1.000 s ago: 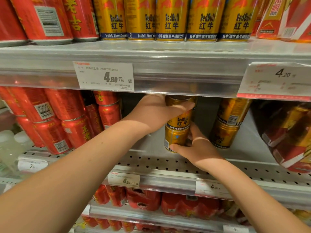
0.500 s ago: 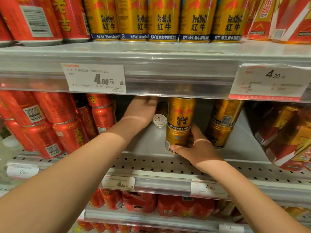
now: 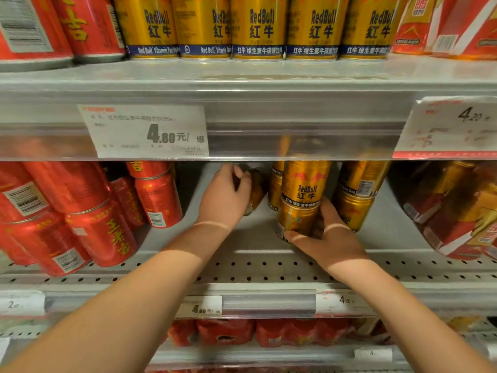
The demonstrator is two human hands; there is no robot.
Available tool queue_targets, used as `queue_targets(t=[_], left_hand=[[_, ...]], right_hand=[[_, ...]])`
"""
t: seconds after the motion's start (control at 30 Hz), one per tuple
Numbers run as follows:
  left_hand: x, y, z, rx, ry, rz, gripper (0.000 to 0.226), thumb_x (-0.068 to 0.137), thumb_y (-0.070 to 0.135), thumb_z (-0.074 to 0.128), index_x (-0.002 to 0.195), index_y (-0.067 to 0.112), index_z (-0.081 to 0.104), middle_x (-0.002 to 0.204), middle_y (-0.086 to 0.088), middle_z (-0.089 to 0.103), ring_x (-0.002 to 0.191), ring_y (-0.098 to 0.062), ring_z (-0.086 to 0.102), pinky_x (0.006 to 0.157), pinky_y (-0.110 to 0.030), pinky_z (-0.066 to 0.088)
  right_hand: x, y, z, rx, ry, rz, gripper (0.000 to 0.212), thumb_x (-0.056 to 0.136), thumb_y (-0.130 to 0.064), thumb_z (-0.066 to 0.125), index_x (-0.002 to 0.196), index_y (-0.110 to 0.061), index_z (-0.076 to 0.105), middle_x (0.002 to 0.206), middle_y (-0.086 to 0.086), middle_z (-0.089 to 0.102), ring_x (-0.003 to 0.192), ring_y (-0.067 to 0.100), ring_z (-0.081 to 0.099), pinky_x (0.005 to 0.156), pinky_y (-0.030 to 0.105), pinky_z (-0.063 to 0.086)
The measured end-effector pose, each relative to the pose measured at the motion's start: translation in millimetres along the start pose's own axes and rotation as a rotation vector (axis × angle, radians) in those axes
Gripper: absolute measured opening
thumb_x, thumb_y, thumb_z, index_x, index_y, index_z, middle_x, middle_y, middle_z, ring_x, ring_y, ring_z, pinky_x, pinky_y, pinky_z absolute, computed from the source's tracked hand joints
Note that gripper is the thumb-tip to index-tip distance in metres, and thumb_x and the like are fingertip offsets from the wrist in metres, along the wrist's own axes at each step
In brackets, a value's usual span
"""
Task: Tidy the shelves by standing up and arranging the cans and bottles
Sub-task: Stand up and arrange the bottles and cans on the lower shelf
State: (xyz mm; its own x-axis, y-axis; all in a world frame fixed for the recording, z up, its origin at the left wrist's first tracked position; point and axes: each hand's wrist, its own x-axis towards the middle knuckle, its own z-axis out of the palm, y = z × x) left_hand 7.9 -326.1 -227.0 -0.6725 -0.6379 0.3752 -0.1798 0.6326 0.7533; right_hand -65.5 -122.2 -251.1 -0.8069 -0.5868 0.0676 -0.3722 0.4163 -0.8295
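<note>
On the middle shelf (image 3: 263, 267) two gold Red Bull cans stand stacked, the upper can (image 3: 305, 181) on the lower can (image 3: 297, 222). My right hand (image 3: 328, 238) grips the lower can at its base. To their left, my left hand (image 3: 226, 197) grips a tilted gold can (image 3: 256, 188) deep in the shelf; this can is blurred and partly hidden by my fingers. Another stack of two gold cans (image 3: 357, 195) stands to the right, and one more gold can (image 3: 275, 189) shows behind the held stack.
Red cans (image 3: 88, 216) fill the shelf's left side, stacked in two layers. Shrink-wrapped packs (image 3: 457, 208) lie at the right. The upper shelf carries a row of gold cans (image 3: 258, 28) and red cans (image 3: 88, 25). Price tags (image 3: 145, 130) hang on the shelf edges.
My left hand left the top of the stacked cans, reached deeper to the left and took hold of a can lying there. My right hand stayed on the lower can.
</note>
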Motion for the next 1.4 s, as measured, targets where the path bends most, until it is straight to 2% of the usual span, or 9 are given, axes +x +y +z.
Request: queue_targets(t=[0.17,0.27,0.37,0.63,0.77,0.97,1.07,1.27,1.4], left_hand=[[12.4,6.1,-13.0,0.458,-0.34,-0.011,0.074,0.086,0.071,0.057,0.14,0.021,0.05,0.13,-0.007,0.057,0.121,-0.027,0.054,0.099,-0.04,0.046],[21.0,10.4,-23.7,0.403,-0.495,-0.114,0.058,0.086,0.066,0.059,0.131,0.029,0.058,0.119,-0.002,0.065,0.105,-0.021,0.06,0.085,-0.032,0.047],[16.6,9.5,-34.6,0.248,-0.576,-0.29,0.03,0.083,0.063,0.063,0.098,0.036,0.059,0.093,0.007,0.063,0.087,-0.011,0.06,0.068,-0.027,0.047],[-37.8,4.5,-47.3,-0.197,-0.395,-0.33,0.043,0.082,0.053,0.076,0.113,0.046,0.046,0.099,0.025,0.057,0.093,0.001,0.057,0.071,-0.02,0.042],[-55.1,1.8,-41.9,-0.189,-0.301,-0.275,0.056,0.082,0.044,0.08,0.127,0.041,0.048,0.112,0.017,0.063,0.104,-0.011,0.063,0.087,-0.031,0.051],[-68.6,1.1,-35.1,-0.181,-0.27,-0.232,0.07,0.083,0.038,0.08,0.139,0.044,0.038,0.114,0.026,0.06,0.097,0.004,0.06,0.061,-0.004,0.043],[-71.7,3.0,-34.3,-0.168,-0.249,-0.226,0.067,0.083,0.039,0.079,0.132,0.055,0.036,0.105,0.038,0.053,0.093,0.012,0.055,0.067,-0.003,0.039],[-68.2,3.5,-42.8,-0.054,-0.16,-0.16,0.082,0.082,0.046,0.079,0.149,0.051,0.032,0.133,0.014,0.041,0.117,-0.013,0.053,0.097,-0.031,0.047],[-58.6,8.4,-54.3,-0.037,-0.06,-0.108,0.081,0.077,0.05,0.082,0.144,0.042,0.038,0.141,0.009,0.047,0.117,-0.006,0.046,0.094,-0.021,0.039]], right_hand=[[-4.0,-3.1,3.1,0.031,0.014,0.024,0.098,0.079,-0.037,0.083,0.155,-0.04,0.022,0.134,-0.021,0.051,0.122,0.009,0.055,0.098,0.025,0.043],[-4.7,-8.2,1.7,0.028,0.013,0.043,0.09,0.08,-0.033,0.082,0.151,-0.041,0.028,0.129,-0.021,0.053,0.119,0.008,0.056,0.095,0.025,0.043],[-3.9,-12.0,1.6,-0.011,0.016,0.055,0.089,0.081,-0.033,0.082,0.151,-0.04,0.027,0.128,-0.019,0.053,0.117,0.011,0.056,0.095,0.026,0.042],[-8.7,-13.6,4.9,0.012,0.023,0.104,0.084,0.081,-0.029,0.082,0.148,-0.034,0.032,0.138,-0.004,0.059,0.122,0.024,0.059,0.106,0.048,0.047],[-10.0,-13.3,5.0,-0.024,0.011,0.101,0.077,0.08,-0.033,0.082,0.143,-0.033,0.037,0.134,-0.004,0.061,0.119,0.025,0.061,0.103,0.048,0.049],[-9.6,-9.7,3.1,-0.029,-0.012,0.095,0.085,0.08,-0.038,0.081,0.149,-0.034,0.031,0.139,-0.006,0.058,0.122,0.023,0.06,0.103,0.047,0.049],[-10.3,-6.7,4.0,-0.009,-0.008,0.09,0.083,0.079,-0.038,0.081,0.147,-0.035,0.032,0.137,-0.007,0.059,0.12,0.02,0.061,0.103,0.045,0.05],[-8.7,-1.2,5.7,0.023,0.002,0.069,0.077,0.079,-0.036,0.082,0.14,-0.042,0.035,0.123,-0.016,0.058,0.115,0.016,0.062,0.097,0.035,0.05],[-7.5,1.2,6.2,0.04,-0.013,0.076,0.074,0.079,-0.036,0.082,0.137,-0.043,0.036,0.129,-0.013,0.06,0.117,0.017,0.062,0.102,0.043,0.05]])
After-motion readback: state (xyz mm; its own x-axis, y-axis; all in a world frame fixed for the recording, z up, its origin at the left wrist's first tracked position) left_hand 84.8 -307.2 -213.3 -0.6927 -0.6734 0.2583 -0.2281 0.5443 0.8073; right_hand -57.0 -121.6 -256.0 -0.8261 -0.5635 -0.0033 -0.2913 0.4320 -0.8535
